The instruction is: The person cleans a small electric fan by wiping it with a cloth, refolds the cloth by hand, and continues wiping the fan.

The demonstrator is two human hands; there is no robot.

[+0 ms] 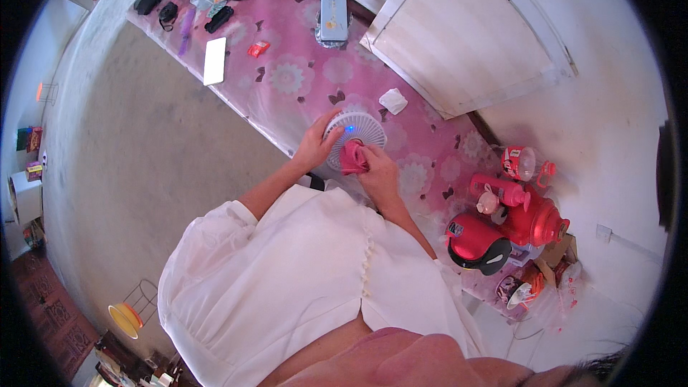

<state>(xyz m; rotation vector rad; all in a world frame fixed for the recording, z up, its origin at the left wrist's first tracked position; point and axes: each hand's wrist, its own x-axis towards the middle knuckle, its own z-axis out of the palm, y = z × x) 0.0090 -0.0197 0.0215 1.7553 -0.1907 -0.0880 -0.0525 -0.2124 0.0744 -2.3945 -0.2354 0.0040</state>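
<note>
A small white fan with a round slatted housing and a lit blue light lies in front of me, over the pink floral tablecloth. My left hand grips the fan's rim on its left side, thumb on the slats. In my right hand is a bunched pink cloth, pressed against the lower middle of the fan. A crumpled white tissue rests on the tablecloth, up and to the right of the fan.
A white phone-like slab, a red wrapper and a blue tin lie farther along the table. To the right stand a red and black appliance, a red thermos, a pink bottle and a plastic bottle.
</note>
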